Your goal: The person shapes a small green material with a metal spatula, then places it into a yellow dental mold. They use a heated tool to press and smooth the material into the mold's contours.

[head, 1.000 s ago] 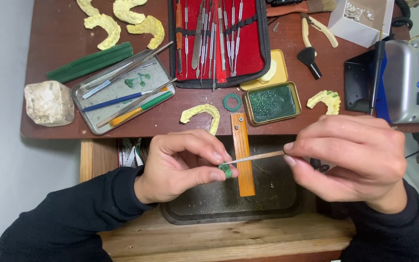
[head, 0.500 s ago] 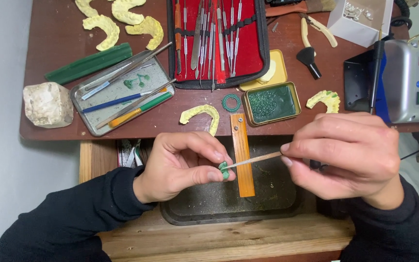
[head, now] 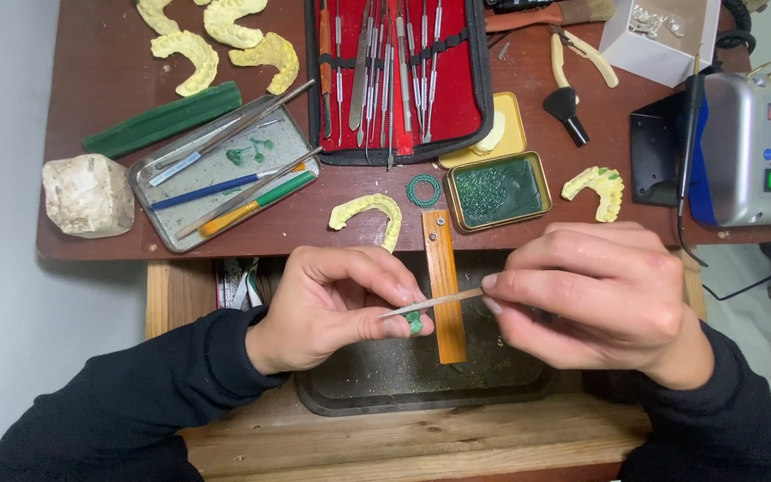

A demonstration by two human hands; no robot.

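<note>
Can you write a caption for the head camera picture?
Left hand pinches a small green piece while right hand touches it with a thin tool.

Above the hands we see a red instrument roll (head: 457,89), a metal tray (head: 171,223) of tools to its left, and a green-filled tin (head: 497,190). We spot yellow dental casts (head: 368,212) scattered around, a grey machine (head: 756,147) far right.
</note>
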